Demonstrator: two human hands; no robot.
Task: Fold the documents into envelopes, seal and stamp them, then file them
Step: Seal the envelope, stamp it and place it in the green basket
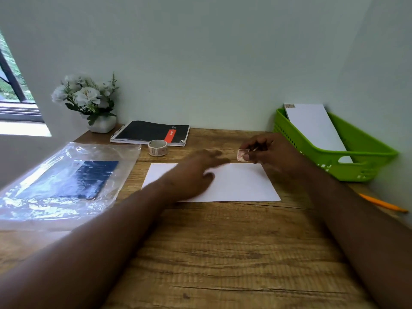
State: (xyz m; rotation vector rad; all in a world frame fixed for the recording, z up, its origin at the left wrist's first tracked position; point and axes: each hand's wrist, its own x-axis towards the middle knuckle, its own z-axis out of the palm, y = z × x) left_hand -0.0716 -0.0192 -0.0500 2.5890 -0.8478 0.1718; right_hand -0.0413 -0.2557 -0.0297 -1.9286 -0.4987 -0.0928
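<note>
The right hand [269,152] pinches a small reddish stamp [242,155] between thumb and fingertips, holding it just above the far edge of a white envelope [234,184] that lies flat on the wooden desk [223,253]. The envelope's long axis runs left to right across the desk, its far right corner just below the stamp. The left hand [200,172] is blurred, fingers stretched out and relaxed over the envelope's left half, pointing toward the right hand; whether it touches the paper cannot be told. Beyond the left hand sit a roll of tape [157,148] and a black spiral notebook [151,132], with a pot of white flowers [89,101] further left. Left of the left hand lies a clear plastic bag [66,186] with something dark blue inside. Right of the right hand a green basket [356,152] holds another white envelope [316,128], leaning with its long axis running away toward the wall, a stamp at its far corner. An orange pencil [383,202] lies near the right forearm
</note>
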